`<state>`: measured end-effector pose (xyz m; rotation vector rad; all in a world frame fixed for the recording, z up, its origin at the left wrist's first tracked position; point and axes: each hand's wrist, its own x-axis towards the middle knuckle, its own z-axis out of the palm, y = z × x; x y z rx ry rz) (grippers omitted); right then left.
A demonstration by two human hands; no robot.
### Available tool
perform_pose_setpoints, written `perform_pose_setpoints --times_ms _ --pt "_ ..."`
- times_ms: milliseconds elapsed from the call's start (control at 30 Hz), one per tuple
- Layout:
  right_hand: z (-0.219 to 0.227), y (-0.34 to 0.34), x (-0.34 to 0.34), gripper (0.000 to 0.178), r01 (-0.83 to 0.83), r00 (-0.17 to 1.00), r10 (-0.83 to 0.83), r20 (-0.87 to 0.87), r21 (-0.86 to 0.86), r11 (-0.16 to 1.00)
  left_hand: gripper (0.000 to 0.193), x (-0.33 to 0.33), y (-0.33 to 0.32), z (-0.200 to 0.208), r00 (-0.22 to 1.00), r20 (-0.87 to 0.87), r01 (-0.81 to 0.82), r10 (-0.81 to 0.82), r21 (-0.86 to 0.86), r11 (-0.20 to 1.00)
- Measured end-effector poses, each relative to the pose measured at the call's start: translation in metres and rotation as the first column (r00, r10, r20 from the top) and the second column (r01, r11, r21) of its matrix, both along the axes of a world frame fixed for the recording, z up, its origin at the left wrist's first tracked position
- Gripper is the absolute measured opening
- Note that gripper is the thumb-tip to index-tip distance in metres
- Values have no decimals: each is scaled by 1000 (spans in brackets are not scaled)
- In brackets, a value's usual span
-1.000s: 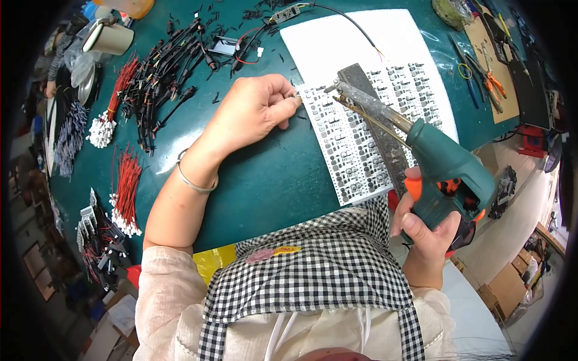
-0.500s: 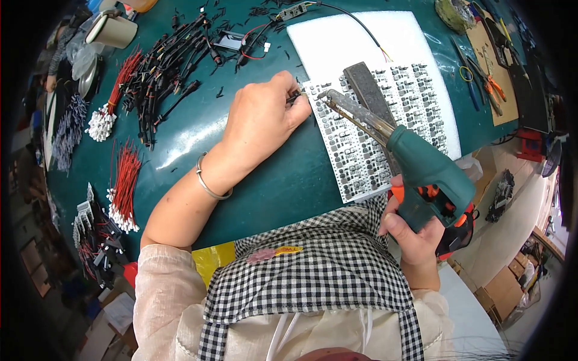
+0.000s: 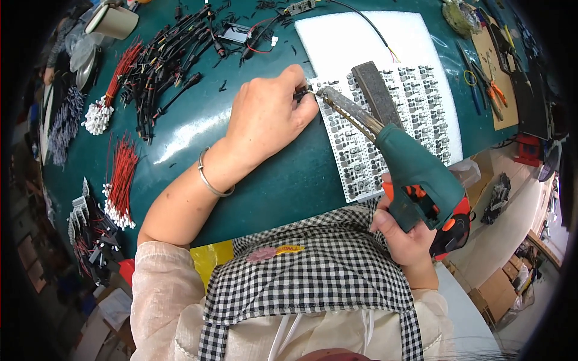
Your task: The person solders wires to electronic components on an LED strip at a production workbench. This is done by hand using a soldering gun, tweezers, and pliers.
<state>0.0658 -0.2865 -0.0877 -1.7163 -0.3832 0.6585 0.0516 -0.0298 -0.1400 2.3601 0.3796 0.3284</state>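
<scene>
My left hand (image 3: 268, 117) pinches a short black cable end (image 3: 302, 94) at the left edge of a white circuit board panel (image 3: 352, 171). Rows of small dark components cover the panel. My right hand (image 3: 406, 240) is wrapped round the grip of a green soldering gun (image 3: 415, 162) with an orange trigger. Its metal tip points left and reaches the cable end by my left fingertips; whether it touches the wire or the board is too small to tell. A dark grey bar (image 3: 376, 96) lies on the panel, just behind the gun's barrel.
White foam (image 3: 331, 36) lies under the panel. Black cables (image 3: 165, 66) are heaped at the far left, with bundles of red wires (image 3: 123, 168) nearer. A wired module (image 3: 300, 7) lies at the back. Pliers (image 3: 495, 90) rest on cardboard at the right.
My left hand has shifted slightly right with the cable end. The soldering gun has moved a little left and down, its tip now closer to my left fingertips.
</scene>
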Motion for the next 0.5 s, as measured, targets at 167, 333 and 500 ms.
perform_pose_setpoints --times_ms 167,333,500 --pt "1 0 -1 22 -6 994 12 106 -56 998 17 0 1 -1 1000 -16 5 -5 14 1000" --pt "0 -1 0 20 18 995 -14 95 -45 999 17 0 1 0 1000 -16 9 -9 24 1000" --pt "9 7 -2 47 184 979 -172 -110 110 977 17 0 1 1 1000 -18 23 -22 23 999"
